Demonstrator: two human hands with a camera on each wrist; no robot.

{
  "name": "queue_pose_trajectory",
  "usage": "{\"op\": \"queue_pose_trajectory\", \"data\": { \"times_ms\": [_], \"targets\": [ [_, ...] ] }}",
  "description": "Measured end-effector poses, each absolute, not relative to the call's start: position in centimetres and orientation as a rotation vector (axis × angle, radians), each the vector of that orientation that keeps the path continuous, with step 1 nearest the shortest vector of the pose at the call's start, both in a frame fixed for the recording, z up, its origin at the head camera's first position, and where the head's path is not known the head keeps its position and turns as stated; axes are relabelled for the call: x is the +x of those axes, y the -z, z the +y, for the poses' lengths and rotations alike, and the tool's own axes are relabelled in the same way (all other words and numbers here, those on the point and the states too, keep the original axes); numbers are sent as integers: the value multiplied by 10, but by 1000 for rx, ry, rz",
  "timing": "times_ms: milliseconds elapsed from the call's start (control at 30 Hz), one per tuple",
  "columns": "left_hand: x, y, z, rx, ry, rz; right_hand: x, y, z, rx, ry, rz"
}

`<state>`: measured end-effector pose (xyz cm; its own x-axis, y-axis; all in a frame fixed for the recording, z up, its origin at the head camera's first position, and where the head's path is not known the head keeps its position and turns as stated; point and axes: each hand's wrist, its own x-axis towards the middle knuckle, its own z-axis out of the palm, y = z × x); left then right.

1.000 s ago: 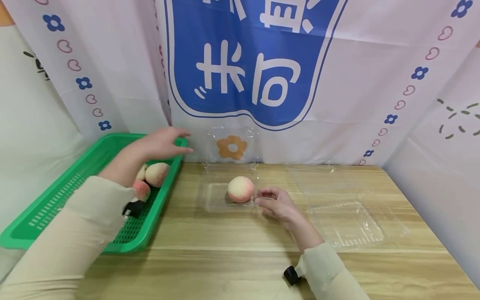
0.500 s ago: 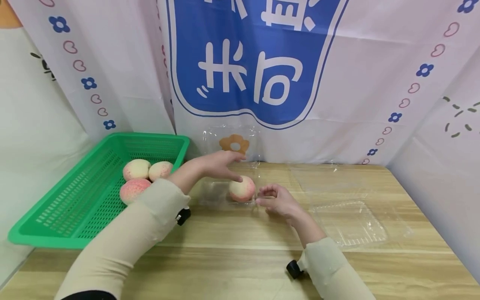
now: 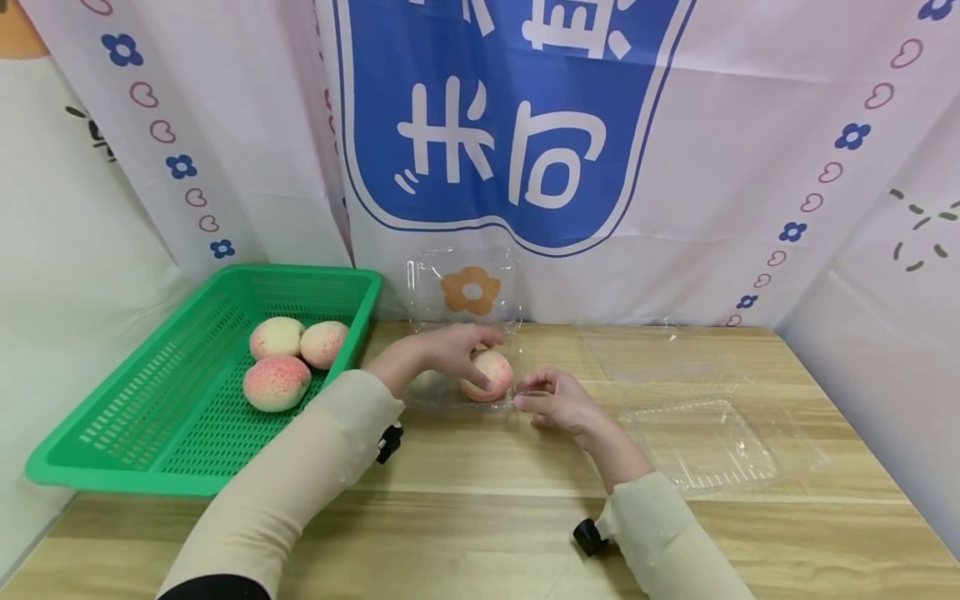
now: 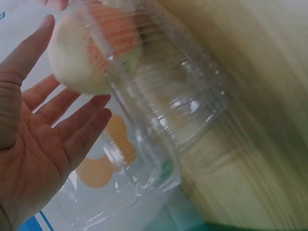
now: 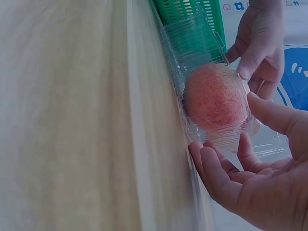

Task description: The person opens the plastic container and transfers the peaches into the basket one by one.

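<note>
In the head view a pink-and-cream peach (image 3: 491, 377) sits at the right end of a clear plastic clamshell box (image 3: 431, 404), whose lid stands up against the cloth behind. My left hand (image 3: 450, 350) reaches over the box, thumb in front of the peach and fingers behind it. The left wrist view shows those fingers (image 4: 79, 120) fairly straight beside the peach (image 4: 91, 50); whether they press it cannot be seen. My right hand (image 3: 558, 406) holds the right end of the box; in the right wrist view its thumb and curled fingers (image 5: 216, 168) are at the box's edge.
At the left stands a green basket (image 3: 123, 482) with several peaches (image 3: 277, 383) in it. Another clear clamshell box (image 3: 701, 446) lies flat and opened on the right of the wooden table (image 3: 450, 517). A printed cloth (image 3: 285, 125) hangs behind.
My left hand has moved right from above the basket to the peach in the box. The peach's speckled side now shows more. My right hand has stayed at the box's right end.
</note>
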<state>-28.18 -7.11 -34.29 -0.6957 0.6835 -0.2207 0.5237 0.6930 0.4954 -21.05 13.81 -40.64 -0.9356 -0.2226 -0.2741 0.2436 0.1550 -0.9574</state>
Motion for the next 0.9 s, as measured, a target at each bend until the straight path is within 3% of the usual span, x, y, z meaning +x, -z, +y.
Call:
{"op": "queue_pose_trajectory", "data": {
  "times_ms": [900],
  "targets": [
    [-276,342,-66,999,-437,2516,-202,408,141,45,1852,2094]
  ]
}}
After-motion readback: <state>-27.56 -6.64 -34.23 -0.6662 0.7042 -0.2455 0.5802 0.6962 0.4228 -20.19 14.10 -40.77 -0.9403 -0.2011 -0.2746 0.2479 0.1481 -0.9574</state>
